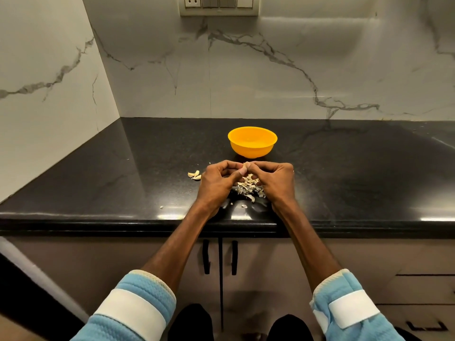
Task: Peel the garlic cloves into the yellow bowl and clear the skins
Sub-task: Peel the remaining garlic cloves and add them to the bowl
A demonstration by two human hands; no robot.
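Clove [245,165]: we pinch it in both grips, left hand [216,180] and right hand [277,179], over the skins [248,187] so peel collects in one pile.

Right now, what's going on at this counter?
A person is peeling a small pale garlic clove, pinched between the fingertips of the left hand and right hand, above a heap of papery skins on the black stone countertop. A couple of loose cloves lie to the left. The round yellow plastic bowl stands beyond the hands.
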